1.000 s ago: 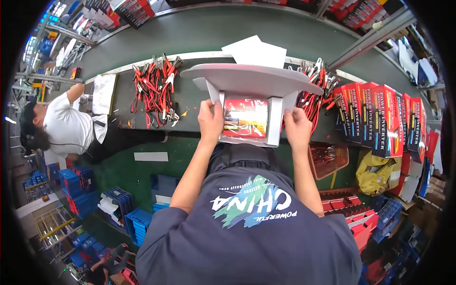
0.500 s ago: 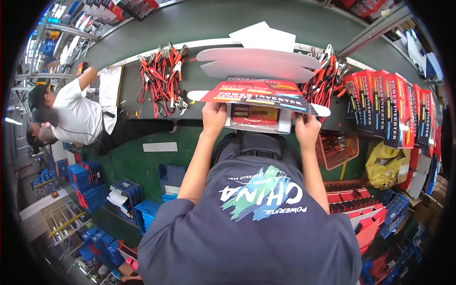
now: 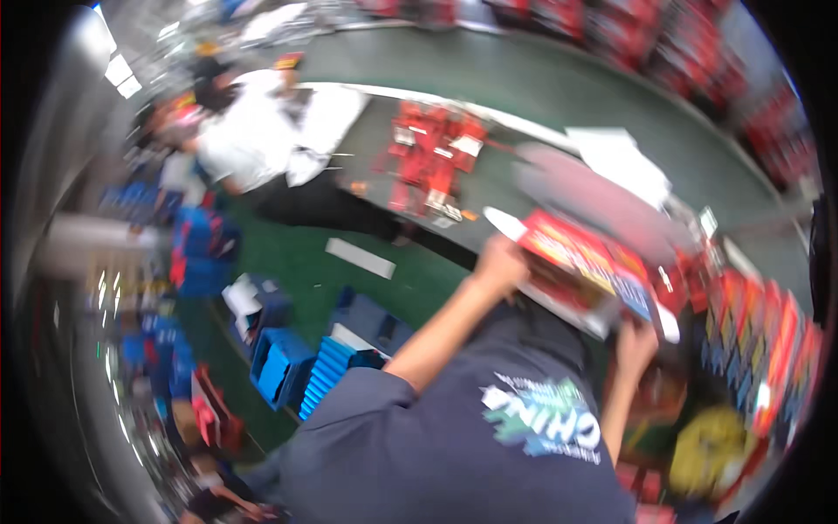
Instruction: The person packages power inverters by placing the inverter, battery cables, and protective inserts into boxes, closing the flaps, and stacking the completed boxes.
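A red and black printed cardboard box (image 3: 583,248) is held over the near edge of the workbench, its flap raised and tilted. My left hand (image 3: 504,265) is closed on the flap's left corner. At the box's right end, my right hand (image 3: 637,342) grips the lower corner, its fingers partly hidden and blurred. Pale grey-pink card flaps (image 3: 602,196) rise behind the red panel. The box's inside is too smeared to make out. Red and black clamp cables (image 3: 432,157) lie in a heap left of the box, and more cables (image 3: 691,278) lie to its right.
White sheets (image 3: 620,164) lie behind the box. Several upright red boxes (image 3: 759,341) stand in a row at right, with a yellow bag (image 3: 709,450) below. A person in a white shirt (image 3: 249,131) is at the bench's left. Blue crates (image 3: 282,367) stand on the floor, lower left.
The view has swung and blurred, so the bench, box and hands appear farther right and tilted. Both hands keep hold of the box. Its inside, seen clearly before, is now smeared.
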Demonstrator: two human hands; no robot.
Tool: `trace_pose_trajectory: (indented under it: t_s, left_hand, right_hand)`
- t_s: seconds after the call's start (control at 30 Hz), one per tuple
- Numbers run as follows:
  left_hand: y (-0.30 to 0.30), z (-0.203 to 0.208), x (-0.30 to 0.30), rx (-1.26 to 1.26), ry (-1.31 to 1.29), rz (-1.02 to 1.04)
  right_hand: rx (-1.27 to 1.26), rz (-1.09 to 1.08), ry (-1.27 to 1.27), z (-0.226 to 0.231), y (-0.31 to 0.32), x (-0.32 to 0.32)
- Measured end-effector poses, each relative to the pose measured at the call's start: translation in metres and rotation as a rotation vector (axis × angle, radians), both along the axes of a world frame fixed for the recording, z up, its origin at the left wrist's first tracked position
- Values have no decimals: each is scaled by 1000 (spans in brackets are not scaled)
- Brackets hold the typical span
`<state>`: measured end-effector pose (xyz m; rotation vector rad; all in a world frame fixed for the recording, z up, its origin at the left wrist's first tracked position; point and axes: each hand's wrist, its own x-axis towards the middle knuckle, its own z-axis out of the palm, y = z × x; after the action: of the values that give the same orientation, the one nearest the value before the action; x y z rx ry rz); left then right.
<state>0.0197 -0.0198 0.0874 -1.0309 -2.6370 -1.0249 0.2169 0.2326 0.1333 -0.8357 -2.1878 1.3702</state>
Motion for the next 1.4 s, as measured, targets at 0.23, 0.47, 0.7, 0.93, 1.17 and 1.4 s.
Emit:
trace_pose_trajectory:
  t_s: [0.23, 0.47, 0.7, 0.93, 1.17, 1.4]
  left_hand:
    - [-45, -18, 0, 171, -154, -227]
    - [-42, 56, -50, 374, -862, -262]
    - [-8, 74, -29, -679, -478, -424]
    - [-17, 11, 8, -584, -603, -319]
    - [-19, 80, -33, -574, -768, -422]
    - [-12, 104, -104, -76, -1453, -423]
  right_hand:
    - [56, -38, 25, -103, 9, 34]
    - [-329, 51, -48, -105, 49, 41]
    - [-798, 145, -235, 9, 91, 30]
    - [-149, 563, -692, -85, 52, 31]
    - [-546, 116, -416, -51, 38, 36]
    - [-816, 135, -124, 74, 48, 8]
